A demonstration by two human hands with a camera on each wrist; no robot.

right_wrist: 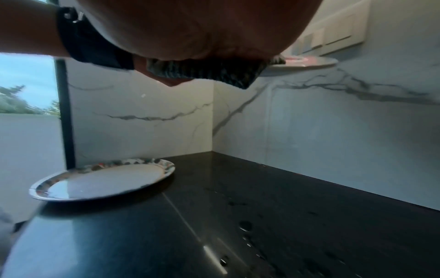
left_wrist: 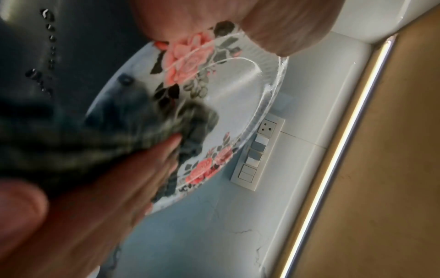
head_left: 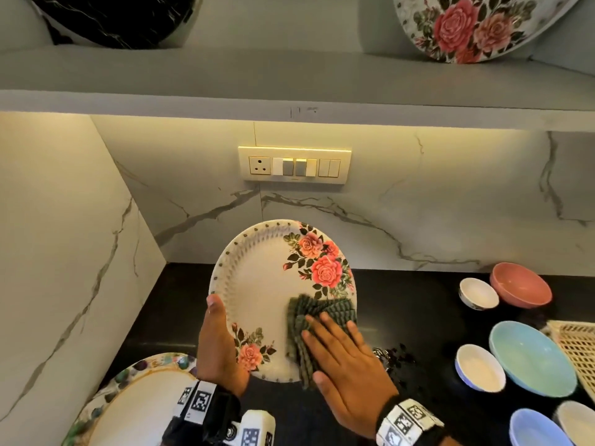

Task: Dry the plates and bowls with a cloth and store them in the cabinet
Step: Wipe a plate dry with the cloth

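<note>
A white plate with pink roses point(head_left: 267, 284) is held tilted above the black counter. My left hand point(head_left: 219, 336) grips its left rim, thumb on the face. My right hand point(head_left: 344, 358) lies flat with straight fingers, pressing a folded dark green cloth point(head_left: 317, 312) onto the plate's lower right. In the left wrist view the rose plate point(left_wrist: 228, 97) and the blurred cloth point(left_wrist: 133, 131) show under my right hand's fingers point(left_wrist: 142, 169). The right wrist view shows the cloth point(right_wrist: 209, 72) under my palm and the plate's edge point(right_wrist: 309, 64).
A second patterned plate point(head_left: 138, 403) lies on the counter at lower left, also seen as the plate point(right_wrist: 102, 180). Several bowls point(head_left: 531, 355) sit at right beside a woven basket point(head_left: 576, 349). The shelf point(head_left: 289, 78) above holds a rose plate point(head_left: 476, 24). Water drops dot the counter point(right_wrist: 245, 225).
</note>
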